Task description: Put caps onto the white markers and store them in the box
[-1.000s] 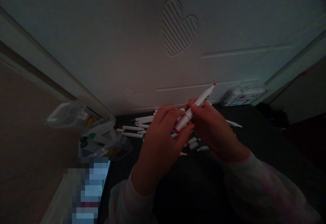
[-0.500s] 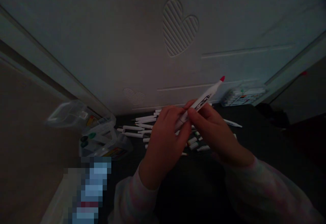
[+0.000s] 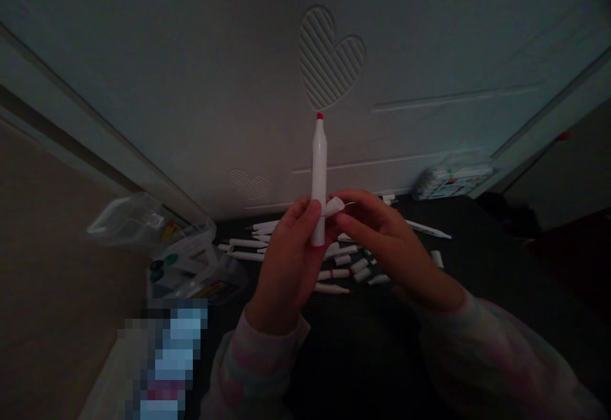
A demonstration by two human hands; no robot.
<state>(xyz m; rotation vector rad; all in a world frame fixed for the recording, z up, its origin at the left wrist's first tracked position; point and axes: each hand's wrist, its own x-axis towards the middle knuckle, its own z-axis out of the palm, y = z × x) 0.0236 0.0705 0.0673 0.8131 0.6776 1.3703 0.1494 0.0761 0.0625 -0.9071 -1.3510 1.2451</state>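
My left hand (image 3: 286,261) grips a white marker (image 3: 319,165) upright, thumb across its lower part. The marker's bare red chisel tip points up, and a pinkish-red band shows at its bottom end. Just to its right, my right hand (image 3: 391,242) pinches a small white cap (image 3: 335,205) between thumb and fingers, close beside the barrel. Below and behind both hands, several white markers (image 3: 245,242) and loose caps (image 3: 342,259) lie scattered on the dark tabletop. The hands hide part of this pile.
At left stands an open clear plastic case (image 3: 195,273) with its lid (image 3: 126,219) tipped back and a few dark and green caps inside. A packed clear case (image 3: 453,178) leans near the back right. A pale panel with a ridged heart (image 3: 329,57) rises behind the dark table (image 3: 468,248).
The marker has swung from slanting up-right to upright, and its raised red end now looks chisel-shaped instead of pointed. My right hand has left the barrel, and the white cap now shows in its fingers.
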